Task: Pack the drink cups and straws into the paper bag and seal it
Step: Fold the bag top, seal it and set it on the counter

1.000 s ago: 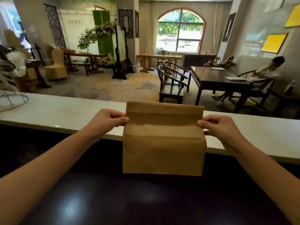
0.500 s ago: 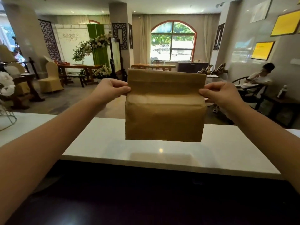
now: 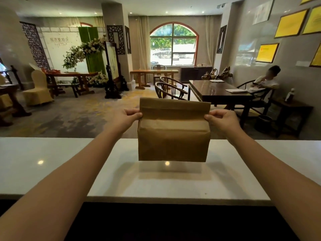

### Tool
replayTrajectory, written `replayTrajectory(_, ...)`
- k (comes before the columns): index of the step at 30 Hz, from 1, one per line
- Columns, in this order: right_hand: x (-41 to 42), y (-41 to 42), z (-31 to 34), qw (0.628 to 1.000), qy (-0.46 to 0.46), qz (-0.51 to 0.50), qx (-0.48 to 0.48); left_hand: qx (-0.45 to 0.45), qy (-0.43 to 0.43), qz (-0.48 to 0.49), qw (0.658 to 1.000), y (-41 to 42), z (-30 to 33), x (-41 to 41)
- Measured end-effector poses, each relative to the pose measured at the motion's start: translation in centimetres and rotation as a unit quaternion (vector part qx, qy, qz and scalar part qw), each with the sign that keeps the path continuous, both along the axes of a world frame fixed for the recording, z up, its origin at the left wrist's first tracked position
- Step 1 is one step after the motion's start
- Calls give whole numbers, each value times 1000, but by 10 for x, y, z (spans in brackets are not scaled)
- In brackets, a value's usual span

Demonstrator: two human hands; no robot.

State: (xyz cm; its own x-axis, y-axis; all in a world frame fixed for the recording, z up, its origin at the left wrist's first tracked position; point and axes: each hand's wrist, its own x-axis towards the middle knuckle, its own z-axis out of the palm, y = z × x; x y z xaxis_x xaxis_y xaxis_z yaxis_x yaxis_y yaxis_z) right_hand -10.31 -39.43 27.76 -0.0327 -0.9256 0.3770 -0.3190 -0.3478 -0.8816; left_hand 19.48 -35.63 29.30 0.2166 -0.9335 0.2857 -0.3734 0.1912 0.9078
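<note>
both arms are stretched straight out in front, forearms bare, and each hand has the brown paper bag (image 3: 173, 134) by one top corner: the left hand (image 3: 126, 119) is pinching the left edge of the folded-over flap, thumb on the near side and fingers curled behind it, and the right hand (image 3: 223, 120) is doing the same on the right edge. the bag hangs upright between them over the white counter (image 3: 52, 167), and whether its bottom edge is just clear of the surface or touching it i honestly can't tell, though you get a soft reflection and shadow of it right below. it's plain kraft paper, matte, boxy, a bit creased, with the top rolled down into a flat band so it's shut and nothing inside shows. the counter is glossy stone-looking stuff with ceiling light spots on it, and there's a dark ledge on the near side. past the counter it's a lobby kind of room: a dark wooden table (image 3: 217, 91) with round-backed chairs (image 3: 171, 90) right behind the bag, a person sitting (image 3: 265, 82) at the far right, an arched window (image 3: 173, 46) at the back, flowers (image 3: 81, 51) off to the left
</note>
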Motion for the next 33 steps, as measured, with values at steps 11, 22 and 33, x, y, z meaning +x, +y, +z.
replayTrajectory(11, -6, -28, -44, 999, 4, 13, 31, 23, 5, -11, 1000, -30, -47, 3)
replayTrajectory(22, -8, -39, -68, 996, -27, 12, 84, 45, 25, -20, 998, -38, -68, 9)
replayTrajectory(33, -11, -42, -69, 987, -19, 59, 145, 55, 55, -36, 996, -41, -71, 9)
